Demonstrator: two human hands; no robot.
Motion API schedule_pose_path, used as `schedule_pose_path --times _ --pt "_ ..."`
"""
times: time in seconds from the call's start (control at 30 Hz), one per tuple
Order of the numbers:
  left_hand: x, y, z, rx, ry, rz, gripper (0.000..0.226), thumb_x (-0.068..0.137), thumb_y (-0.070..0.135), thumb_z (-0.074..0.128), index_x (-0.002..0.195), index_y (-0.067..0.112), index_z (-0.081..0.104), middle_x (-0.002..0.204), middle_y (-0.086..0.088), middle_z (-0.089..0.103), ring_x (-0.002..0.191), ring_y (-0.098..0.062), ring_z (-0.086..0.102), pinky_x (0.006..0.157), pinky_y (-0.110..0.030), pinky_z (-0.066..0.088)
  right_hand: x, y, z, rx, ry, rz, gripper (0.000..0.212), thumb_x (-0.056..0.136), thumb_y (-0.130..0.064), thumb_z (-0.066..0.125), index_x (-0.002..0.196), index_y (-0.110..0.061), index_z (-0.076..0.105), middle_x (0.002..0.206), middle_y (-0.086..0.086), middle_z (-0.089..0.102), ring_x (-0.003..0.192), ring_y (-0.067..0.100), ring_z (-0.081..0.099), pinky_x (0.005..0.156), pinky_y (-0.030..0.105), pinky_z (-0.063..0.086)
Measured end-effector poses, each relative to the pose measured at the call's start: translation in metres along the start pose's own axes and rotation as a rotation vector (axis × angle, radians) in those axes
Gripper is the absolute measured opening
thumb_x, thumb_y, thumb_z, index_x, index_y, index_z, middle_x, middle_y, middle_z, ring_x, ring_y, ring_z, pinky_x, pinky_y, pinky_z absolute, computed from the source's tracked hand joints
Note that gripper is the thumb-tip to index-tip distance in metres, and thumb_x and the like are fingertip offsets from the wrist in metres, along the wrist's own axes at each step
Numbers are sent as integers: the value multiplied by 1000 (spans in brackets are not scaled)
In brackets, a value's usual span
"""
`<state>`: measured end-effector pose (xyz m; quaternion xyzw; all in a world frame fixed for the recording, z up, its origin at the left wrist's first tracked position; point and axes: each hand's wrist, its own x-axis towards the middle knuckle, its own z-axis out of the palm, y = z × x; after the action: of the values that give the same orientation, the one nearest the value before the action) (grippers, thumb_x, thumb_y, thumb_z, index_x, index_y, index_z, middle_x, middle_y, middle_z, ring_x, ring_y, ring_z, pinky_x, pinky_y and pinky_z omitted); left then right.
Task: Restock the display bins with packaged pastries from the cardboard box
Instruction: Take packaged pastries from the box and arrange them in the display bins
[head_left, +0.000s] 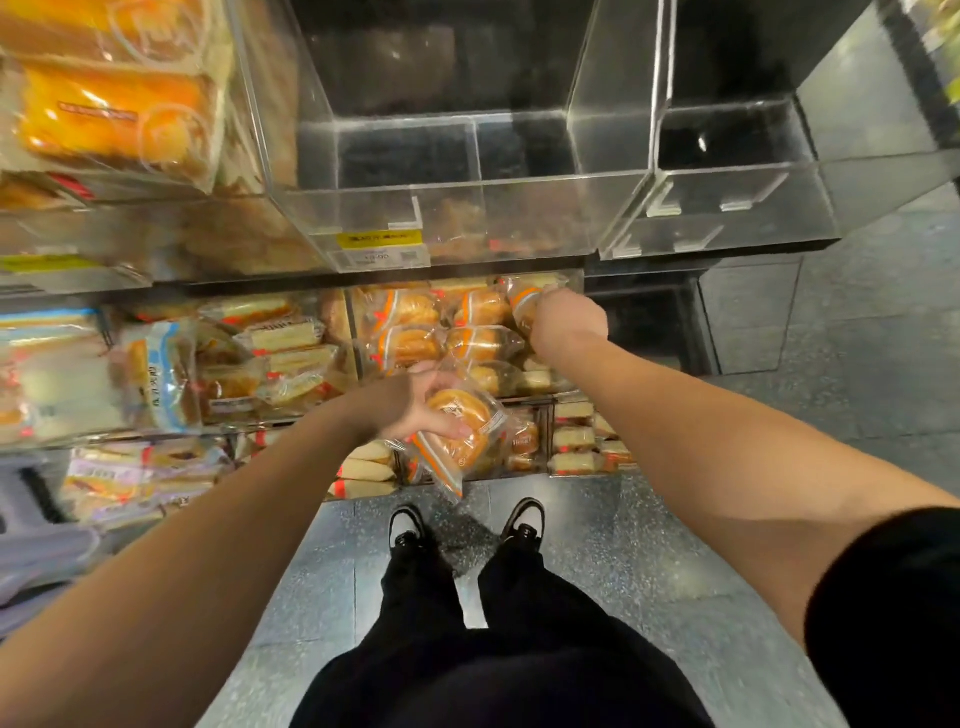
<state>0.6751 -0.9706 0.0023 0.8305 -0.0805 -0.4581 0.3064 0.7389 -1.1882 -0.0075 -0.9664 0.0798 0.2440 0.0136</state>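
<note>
Speckled grey stone floor (649, 561), dark shelving unit (748, 312), glossy black wall panel (852, 104), dim indoor light

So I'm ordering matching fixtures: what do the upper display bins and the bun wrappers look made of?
The upper display bin looks like clear, glossy acrylic, though it could be glass: see-through walls with bright edge lines. The wrapper on the bun pack in the left hand looks like thin clear plastic film, crinkled and shiny, with orange printed bands.

Clear upper bins (519, 218) sit above the pastry bin (363, 332) — sandwich packs (283, 338) to its left, the floor (597, 561) below.
</note>
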Motion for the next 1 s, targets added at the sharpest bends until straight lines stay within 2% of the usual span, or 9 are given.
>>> schedule_pose_path --times 0.1,0.23,0.4,0.53,0.6,0.7,0.8,0.9,1.0 --pt "1 -8 0 -6 21 25 77 76 58 75 143 32 46 153 12 30 123 -10 45 81 -17 42 9 1 8 -34 12 -38 42 92 0 53 134 -7 47 115 11 65 99 29 65 71 35 47" --pt "2 -13 0 -1 -1 19 79 74 65 73 142 36 45 156 10 27 134 -15 38 96 -23 38 24 12 18 -163 57 -215 51 89 4 54 136 -13 42 120 9 64 104 30 62 86 37 44" --pt "8 -10 2 -23 -2 13 72 78 60 73 140 37 47 155 8 28 133 -15 39 85 -17 36 32 11 25 -370 134 -364 58 88 -6 64 141 -17 42 139 7 54 132 28 43 108 40 33" --pt "13 -10 2 2 -2 7 80 73 68 72 142 37 46 155 9 28 138 -18 35 106 -33 32 34 12 31 -303 183 -346 59 88 -5 63 141 -15 41 137 9 54 130 30 48 110 40 34" --pt "14 -11 1 -29 -10 7 83 71 68 73 142 37 46 156 10 27 138 -17 34 103 -31 32 35 15 37 -252 205 -355 66 86 -2 64 145 -13 36 138 11 54 128 30 51 111 39 36" --pt "13 -11 0 -53 -12 19 86 73 65 74 145 33 43 154 13 29 136 -14 35 93 -21 34 33 24 45 -293 271 -415 55 88 -7 61 139 -13 40 134 9 54 127 28 50 115 40 31" --pt "15 -13 0 -62 -27 22 87 70 67 73 145 34 43 152 15 34 137 -13 35 105 -32 31 30 32 46 -369 318 -430 49 89 -13 58 137 -15 45 133 8 50 127 28 44 113 43 28" --pt "13 -10 0 -101 -40 11 90 68 66 74 145 33 42 152 13 35 138 -14 35 114 -40 29 33 31 42 -413 309 -418 56 90 -13 61 142 -15 42 134 6 51 126 27 45 113 43 28" --pt "14 -9 0 -127 -37 4 87 72 60 77 145 30 41 149 17 32 138 -12 33 114 -37 29 36 29 46 -434 286 -418 70 92 -12 61 153 -12 28 144 7 51 133 27 45 117 41 25"
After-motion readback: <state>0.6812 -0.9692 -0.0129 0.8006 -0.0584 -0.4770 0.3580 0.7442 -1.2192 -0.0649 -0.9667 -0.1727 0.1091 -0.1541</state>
